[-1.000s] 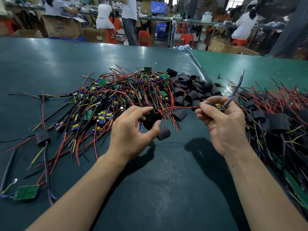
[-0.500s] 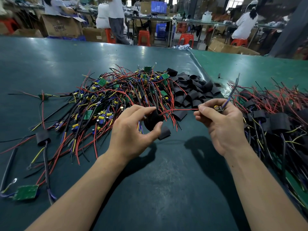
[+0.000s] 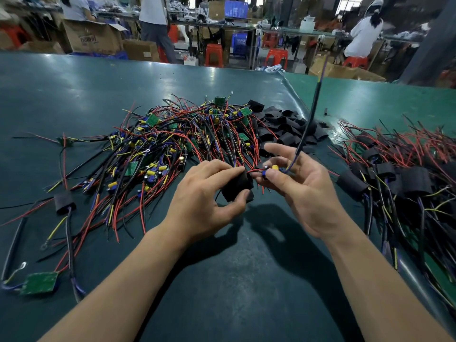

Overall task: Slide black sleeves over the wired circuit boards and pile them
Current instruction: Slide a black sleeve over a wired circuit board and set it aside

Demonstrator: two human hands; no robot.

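Note:
My left hand (image 3: 204, 206) grips a black sleeve (image 3: 237, 187) between thumb and fingers, just above the table. My right hand (image 3: 299, 191) pinches a wired circuit board (image 3: 271, 169) with yellow and blue parts; its red wires run into the sleeve's mouth and its black cable (image 3: 308, 119) sticks up and away. The two hands almost touch. Behind them lies a big tangle of bare wired boards (image 3: 177, 144). Loose black sleeves (image 3: 283, 129) lie heaped at its right. A pile of sleeved boards (image 3: 399, 178) covers the right side.
The green table (image 3: 74, 95) stretches far back and left. One sleeved board (image 3: 64, 202) and a loose green board (image 3: 39, 282) lie at the near left. Several people, cardboard boxes and red stools stand beyond the table's far edge.
My right hand has moved left and brought the board up to the sleeve. The red wires now enter the sleeve. The black cable has swung upright. My left hand has lifted slightly.

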